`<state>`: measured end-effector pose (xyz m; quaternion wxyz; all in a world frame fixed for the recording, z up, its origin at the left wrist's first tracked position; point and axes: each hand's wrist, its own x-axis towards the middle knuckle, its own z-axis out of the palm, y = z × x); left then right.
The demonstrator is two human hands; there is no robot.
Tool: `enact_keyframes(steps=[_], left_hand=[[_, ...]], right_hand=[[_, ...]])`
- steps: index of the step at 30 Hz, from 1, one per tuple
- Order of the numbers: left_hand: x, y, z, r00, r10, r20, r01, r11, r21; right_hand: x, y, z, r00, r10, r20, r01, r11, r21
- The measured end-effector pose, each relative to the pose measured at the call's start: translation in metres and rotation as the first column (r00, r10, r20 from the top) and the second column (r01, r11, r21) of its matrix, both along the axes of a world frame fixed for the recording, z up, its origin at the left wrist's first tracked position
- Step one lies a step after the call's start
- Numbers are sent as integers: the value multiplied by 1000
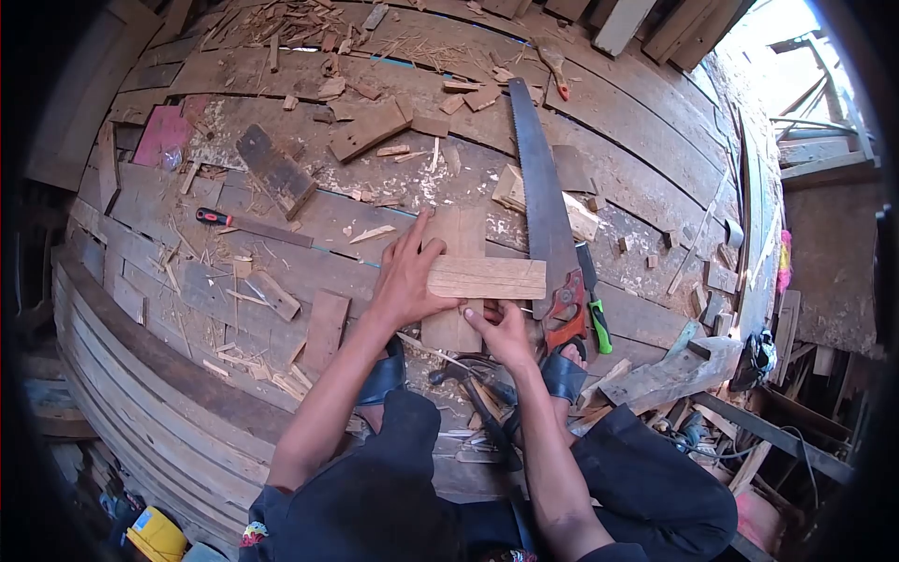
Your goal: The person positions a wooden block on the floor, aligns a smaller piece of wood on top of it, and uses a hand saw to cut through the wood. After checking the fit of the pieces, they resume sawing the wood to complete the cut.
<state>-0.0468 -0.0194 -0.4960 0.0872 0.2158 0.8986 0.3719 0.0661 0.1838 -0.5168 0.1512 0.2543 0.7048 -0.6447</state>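
Observation:
A short pale wooden block [496,279] lies crosswise over a wider flat board [454,330], which runs lengthwise beneath it. My left hand [405,273] grips the block's left end between thumb and fingers, with the index finger stretched forward beside the board. At the block's lower edge, my right hand [503,330] pinches with thumb and fingers, some of them hidden under the wood. To the right rests a handsaw [545,178], its red-orange handle [566,314] near my right foot. A hammer-like tool [473,389] with a dark handle lies between my feet, partly hidden.
A file [267,230] with a red-black handle lies to the left. A green-handled tool [599,323] sits beside the saw. Wood offcuts [276,173], shavings and a paintbrush [552,66] are scattered over the plank floor. Stacked long boards [159,375] line the left side.

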Motion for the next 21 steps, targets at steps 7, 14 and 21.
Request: enact_keyframes(steps=[7, 14, 21], left_hand=[[4, -4, 0, 994, -13, -111, 14, 1000, 9], [28, -11, -2, 993, 35, -112, -39, 999, -31], [28, -8, 1, 994, 31, -104, -39, 997, -71]], right_hand=[[5, 33, -2, 941, 273, 201, -276, 961, -12], [-30, 78, 94, 847, 480, 228, -480, 875, -56], [-44, 78, 93, 947, 309, -83, -200, 774, 600]])
